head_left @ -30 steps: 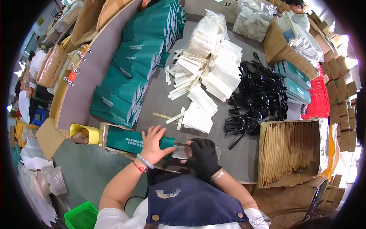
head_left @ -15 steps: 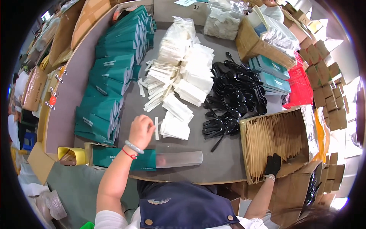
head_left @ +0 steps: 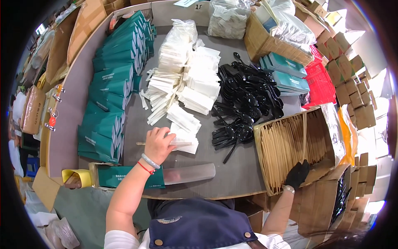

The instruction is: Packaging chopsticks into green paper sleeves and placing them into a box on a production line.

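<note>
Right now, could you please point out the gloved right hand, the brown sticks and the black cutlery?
Gloved right hand (head_left: 297, 174), head view: glove's middle.
Brown sticks (head_left: 284, 151), head view: row's middle.
Black cutlery (head_left: 250, 96), head view: pile's middle.

I see the left hand (head_left: 157, 143) bare over the grey table (head_left: 236, 174), fingers closed round a slim pale strip (head_left: 180, 144) that sticks out on both sides; below it a green packet (head_left: 110, 176) lies near the front edge, a translucent sleeve (head_left: 192, 172) reaching right from it; I have the black-gloved right hand (head_left: 297, 174) at the near side of a carton (head_left: 334, 133) packed with thin brown slips (head_left: 282, 149), one slip angled up from its fingers; white packets (head_left: 201, 72) and black cutlery (head_left: 248, 93) lie heaped mid-table; green pouches (head_left: 101, 112) line the left wall.
</note>
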Available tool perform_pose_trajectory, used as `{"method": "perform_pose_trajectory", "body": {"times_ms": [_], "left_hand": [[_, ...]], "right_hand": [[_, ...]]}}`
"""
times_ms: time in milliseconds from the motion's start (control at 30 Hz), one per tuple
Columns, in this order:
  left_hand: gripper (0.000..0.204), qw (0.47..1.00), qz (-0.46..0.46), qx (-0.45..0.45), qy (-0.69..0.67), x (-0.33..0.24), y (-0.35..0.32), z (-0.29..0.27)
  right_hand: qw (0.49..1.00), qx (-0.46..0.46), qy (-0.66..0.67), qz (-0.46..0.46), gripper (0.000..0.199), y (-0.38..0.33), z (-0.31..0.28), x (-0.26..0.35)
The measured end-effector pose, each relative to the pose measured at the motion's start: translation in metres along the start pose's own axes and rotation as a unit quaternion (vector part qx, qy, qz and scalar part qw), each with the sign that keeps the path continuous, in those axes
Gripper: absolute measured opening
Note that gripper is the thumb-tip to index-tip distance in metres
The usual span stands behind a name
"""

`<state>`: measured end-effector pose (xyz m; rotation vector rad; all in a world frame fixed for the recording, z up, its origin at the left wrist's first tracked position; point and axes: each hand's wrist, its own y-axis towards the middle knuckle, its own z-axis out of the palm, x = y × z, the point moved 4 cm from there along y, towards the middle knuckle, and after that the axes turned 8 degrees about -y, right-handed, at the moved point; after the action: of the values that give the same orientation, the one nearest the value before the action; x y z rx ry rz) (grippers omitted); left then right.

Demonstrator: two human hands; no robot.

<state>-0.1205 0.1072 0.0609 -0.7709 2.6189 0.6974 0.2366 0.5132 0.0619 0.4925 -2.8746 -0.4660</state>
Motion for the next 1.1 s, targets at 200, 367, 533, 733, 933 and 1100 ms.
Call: {"method": "perform_pose_trajectory", "body": {"times_ms": [200,367,533,733,933,1100], "left_hand": [[0.038,0.999,0.032,-0.006,-0.012,-0.003,0.001,0.008],[0.031,0.997,0.072,0.0,0.017,-0.002,0.003,0.014],[0.034,0.997,0.077,0.001,-0.003,0.018,-0.013,0.015],[0.017,0.998,0.06,0.011,-0.02,0.02,-0.017,0.012],[0.017,0.952,-0.159,0.063,-0.254,-0.013,-0.004,-0.001],[0.015,0.845,-0.292,0.128,-0.43,-0.023,-0.04,-0.006]], "right_hand": [[0.967,-0.015,0.252,0.031,0.038,-0.057,0.014,0.075],[0.903,0.025,0.417,-0.102,0.044,-0.112,0.066,0.084],[0.843,0.207,0.438,-0.233,0.033,-0.107,0.008,0.187],[0.837,0.159,0.467,-0.236,0.026,-0.114,0.029,0.192],[0.908,0.08,0.318,-0.262,0.021,-0.094,0.028,0.166],[0.856,0.256,0.325,-0.311,0.031,-0.077,0.025,0.199]]}}
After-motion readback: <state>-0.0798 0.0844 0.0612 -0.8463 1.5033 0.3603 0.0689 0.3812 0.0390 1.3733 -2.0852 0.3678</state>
